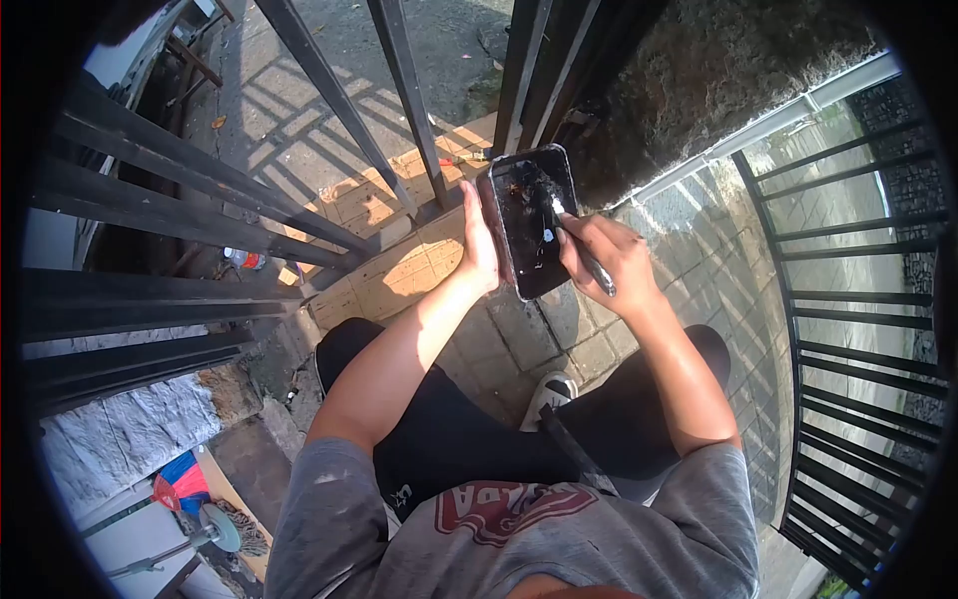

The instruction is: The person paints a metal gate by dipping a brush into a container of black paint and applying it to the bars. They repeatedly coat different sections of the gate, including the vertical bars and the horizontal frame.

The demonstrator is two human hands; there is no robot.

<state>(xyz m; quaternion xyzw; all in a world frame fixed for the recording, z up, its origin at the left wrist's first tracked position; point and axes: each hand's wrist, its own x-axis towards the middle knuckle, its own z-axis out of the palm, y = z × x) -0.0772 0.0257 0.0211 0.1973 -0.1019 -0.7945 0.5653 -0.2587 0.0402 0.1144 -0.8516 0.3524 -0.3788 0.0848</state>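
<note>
My left hand (480,243) supports a black rectangular tray (529,262) along its left side, with the palm against the wall and some fingers hidden. The tray is tilted toward me; its dark inside has wet, shiny patches and pale specks. In my right hand (614,257) is a paintbrush (599,272), its dark handle end sticking out below the fingers. The brush's pale, shiny neck points into the tray, and its tip blends into the dark bottom.
Dark metal fence bars (404,95) stand close ahead and to the left. Black railings (858,344) run down the right. A rough stone block (718,90) sits beyond the tray. A bottle (244,259) lies past the left bars; paving (509,334) is below.
</note>
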